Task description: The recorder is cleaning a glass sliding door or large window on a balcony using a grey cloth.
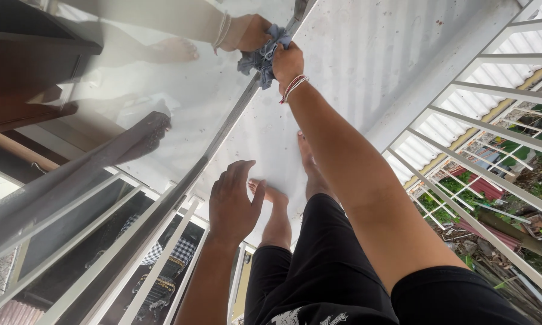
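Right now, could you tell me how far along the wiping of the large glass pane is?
Nothing looks finished. The right hand presses a crumpled blue-grey cloth against the large reflective glass pane by its grey metal frame; the left hand hangs free. Specks dot the rest of the pane.

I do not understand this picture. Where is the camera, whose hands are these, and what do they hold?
The camera sits on a person's head and looks down, so you see that person's own arms, black shorts and bare feet on a pale floor. The right hand presses a grey cloth against a glass pane, which mirrors the hand. The left hand is open and holds nothing; it is near the pane's frame. A white railing stands on the right.
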